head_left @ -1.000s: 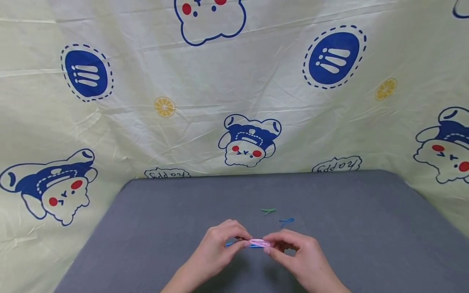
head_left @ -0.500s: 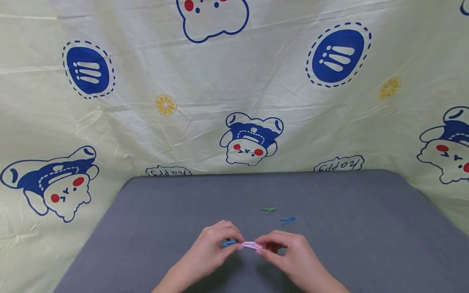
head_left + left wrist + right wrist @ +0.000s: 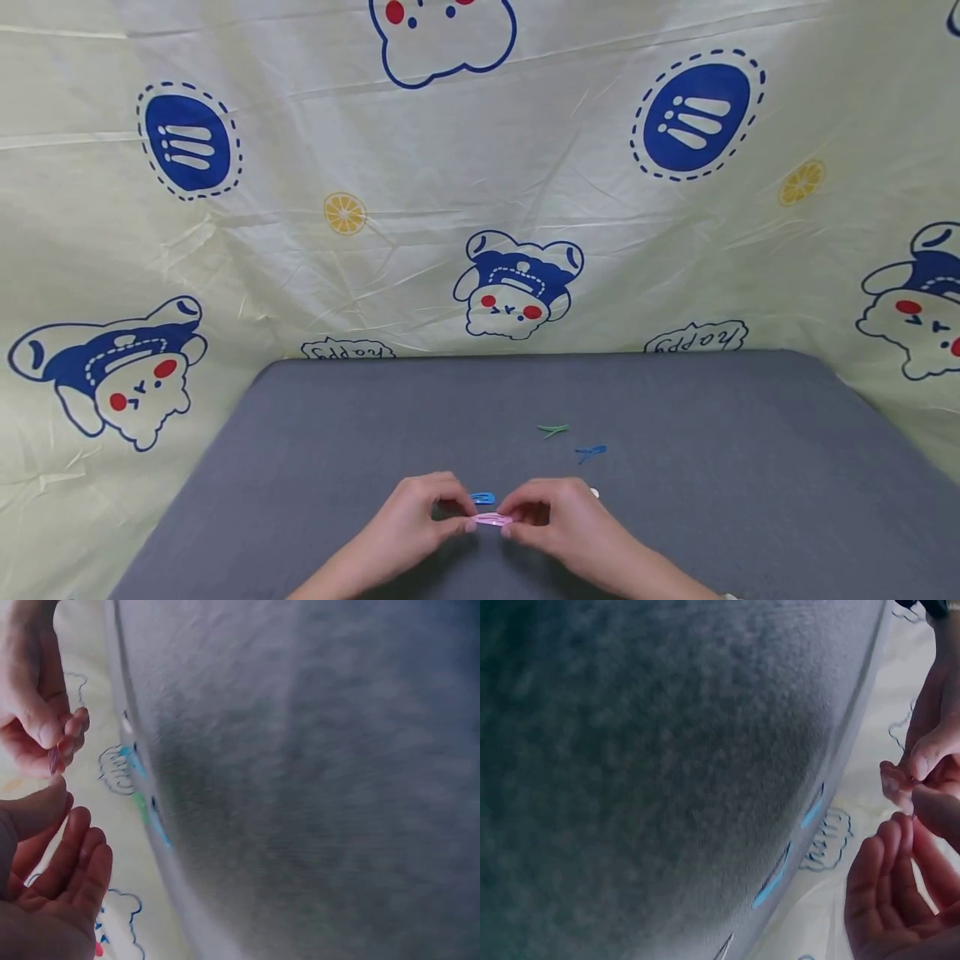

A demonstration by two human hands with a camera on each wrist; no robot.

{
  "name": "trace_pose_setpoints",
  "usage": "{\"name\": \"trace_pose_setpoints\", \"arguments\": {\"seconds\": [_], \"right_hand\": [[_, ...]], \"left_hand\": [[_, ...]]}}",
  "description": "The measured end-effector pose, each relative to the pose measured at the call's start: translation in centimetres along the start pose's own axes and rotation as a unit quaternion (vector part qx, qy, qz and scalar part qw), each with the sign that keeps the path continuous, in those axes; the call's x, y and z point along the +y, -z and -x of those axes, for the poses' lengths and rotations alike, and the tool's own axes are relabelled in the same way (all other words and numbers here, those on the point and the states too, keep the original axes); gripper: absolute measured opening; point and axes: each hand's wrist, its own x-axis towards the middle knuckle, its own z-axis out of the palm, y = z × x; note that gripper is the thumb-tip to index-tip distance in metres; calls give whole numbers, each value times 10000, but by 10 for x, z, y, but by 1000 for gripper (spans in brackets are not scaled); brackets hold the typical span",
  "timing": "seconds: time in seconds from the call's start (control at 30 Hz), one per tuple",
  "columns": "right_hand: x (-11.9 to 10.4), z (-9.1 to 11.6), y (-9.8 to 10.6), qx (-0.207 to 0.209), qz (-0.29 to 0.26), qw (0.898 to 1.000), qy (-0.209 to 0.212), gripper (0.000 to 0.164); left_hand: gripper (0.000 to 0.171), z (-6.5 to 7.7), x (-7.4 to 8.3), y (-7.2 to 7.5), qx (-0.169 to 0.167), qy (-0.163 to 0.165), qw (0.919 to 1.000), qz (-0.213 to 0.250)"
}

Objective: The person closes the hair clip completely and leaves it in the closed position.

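Observation:
A slim pink hair clip (image 3: 492, 519) is stretched level between my two hands, low in the middle of the head view. My left hand (image 3: 420, 510) pinches its left end with thumb and fingertips. At the right end, the thumb and fingers of my right hand (image 3: 564, 515) pinch it too. Just behind the pink clip, a blue hair clip (image 3: 482, 498) lies on the table. In the left wrist view the held clip (image 3: 53, 760) shows as a thin dark sliver between the fingertips; in the right wrist view the fingers mostly hide it.
Farther back on the grey table (image 3: 360, 417) lie a green hair clip (image 3: 553, 430) and another blue clip (image 3: 591, 452), both with their arms spread. A small white thing (image 3: 595, 492) peeks out behind my right hand. A printed cloth (image 3: 405, 275) hangs behind the table.
Both hands have moved left and nearer to me with the pink clip between them. The blue clip behind it now shows plainly, and the white thing has come into sight.

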Motion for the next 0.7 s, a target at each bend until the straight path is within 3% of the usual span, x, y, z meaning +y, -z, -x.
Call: {"name": "trace_pose_setpoints", "arguments": {"seconds": [0.17, 0.7], "right_hand": [[2, -8, -7, -223, 292, 9992, -173, 6], [9, -26, -21, -367, 949, 9947, 117, 12]], "left_hand": [[9, 3, -6, 0, -210, 465, 9987, 58], [12, -4, -25, 4, -644, 645, 9956, -202]]}}
